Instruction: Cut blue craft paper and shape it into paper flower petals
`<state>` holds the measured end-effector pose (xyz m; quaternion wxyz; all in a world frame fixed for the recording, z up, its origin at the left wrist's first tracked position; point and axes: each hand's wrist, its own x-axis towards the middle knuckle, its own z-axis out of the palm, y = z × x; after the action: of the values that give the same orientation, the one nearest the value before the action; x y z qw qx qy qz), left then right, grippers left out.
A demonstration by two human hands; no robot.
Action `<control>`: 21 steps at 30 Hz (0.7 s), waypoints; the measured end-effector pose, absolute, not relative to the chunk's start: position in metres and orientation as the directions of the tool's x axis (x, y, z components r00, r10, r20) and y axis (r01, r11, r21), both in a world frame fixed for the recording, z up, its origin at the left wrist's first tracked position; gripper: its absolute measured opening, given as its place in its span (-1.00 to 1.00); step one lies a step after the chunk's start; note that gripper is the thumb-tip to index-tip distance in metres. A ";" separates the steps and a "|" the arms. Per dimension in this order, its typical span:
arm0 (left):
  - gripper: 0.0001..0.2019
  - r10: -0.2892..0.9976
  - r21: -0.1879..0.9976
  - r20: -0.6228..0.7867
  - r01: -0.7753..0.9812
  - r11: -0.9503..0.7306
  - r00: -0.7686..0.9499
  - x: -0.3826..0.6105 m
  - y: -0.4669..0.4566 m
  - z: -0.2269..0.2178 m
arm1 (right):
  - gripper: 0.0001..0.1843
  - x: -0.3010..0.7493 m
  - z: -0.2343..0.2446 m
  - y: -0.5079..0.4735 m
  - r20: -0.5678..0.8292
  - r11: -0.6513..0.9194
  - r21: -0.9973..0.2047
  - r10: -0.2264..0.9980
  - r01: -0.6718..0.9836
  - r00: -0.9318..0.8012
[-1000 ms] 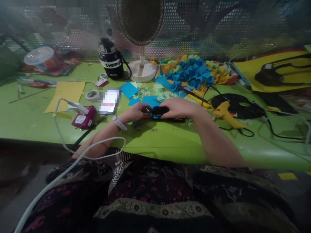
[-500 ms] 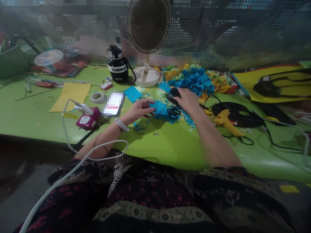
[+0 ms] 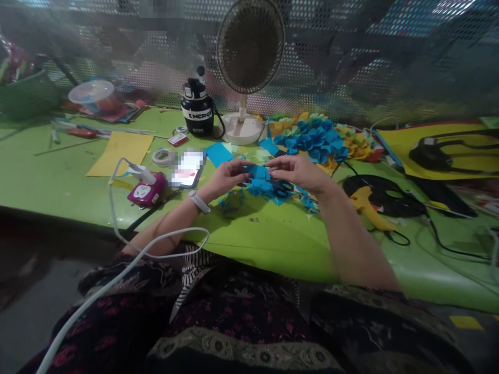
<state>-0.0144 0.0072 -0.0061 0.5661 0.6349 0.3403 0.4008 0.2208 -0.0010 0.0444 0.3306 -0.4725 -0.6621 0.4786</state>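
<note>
Half a second ago the right hand [image 3: 301, 172] gripped a black object up near the blue paper flowers and the left hand [image 3: 229, 177] reached out alone. Now the right hand has let that object go, and the two hands have come together low over the bench [image 3: 273, 249]. Their fingertips meet at a small, crumpled blue paper piece [image 3: 258, 172], pinching it from either side between them. Just below it, a pair of black-handled scissors [image 3: 281, 188] lies among loose blue paper scraps [image 3: 235, 202], which spread in a ragged, thin-edged drift under both hands. A white smartwatch [image 3: 199, 202] circles the left wrist.

Beyond the hands, a flat blue paper square [image 3: 219, 154] lies on the glossy green surface, with smaller pale green and yellow snippets near it. Farther back sits a dense cluster of folded blue paper petals [image 3: 314, 137], edged with yellow and green folded pieces. To the right, a yellow hot glue gun [image 3: 365, 206] rests beside a coil of black cable [image 3: 384, 202]. To the left lie a phone with a pixelated screen [image 3: 187, 169], a roll of masking tape [image 3: 162, 157], a yellow card sheet [image 3: 120, 153] and a magenta charger [image 3: 147, 190] with a white cable [image 3: 128, 244]. A round mesh desk fan [image 3: 249, 47] stands on its white base at the back.
</note>
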 end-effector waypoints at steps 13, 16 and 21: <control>-0.68 0.849 0.980 0.180 -0.017 -0.198 0.496 -0.013 0.006 -0.008 | -0.71 0.214 0.043 -0.005 -0.032 0.116 -0.938 0.909 0.326 -0.416; -0.65 0.853 0.965 0.249 -0.037 -0.261 0.459 -0.012 0.007 -0.008 | -0.77 0.209 0.039 -0.005 -0.038 0.107 -0.939 0.912 0.326 -0.409; -0.58 0.867 0.955 0.294 -0.085 -0.284 0.403 -0.010 0.005 -0.010 | -0.76 0.199 0.030 -0.004 -0.044 0.087 -0.947 0.918 0.308 -0.395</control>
<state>-0.0095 0.0055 -0.0104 0.5193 0.6572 0.2973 0.4582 0.1992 -0.0040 0.0301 0.3063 -0.4568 -0.6707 0.4976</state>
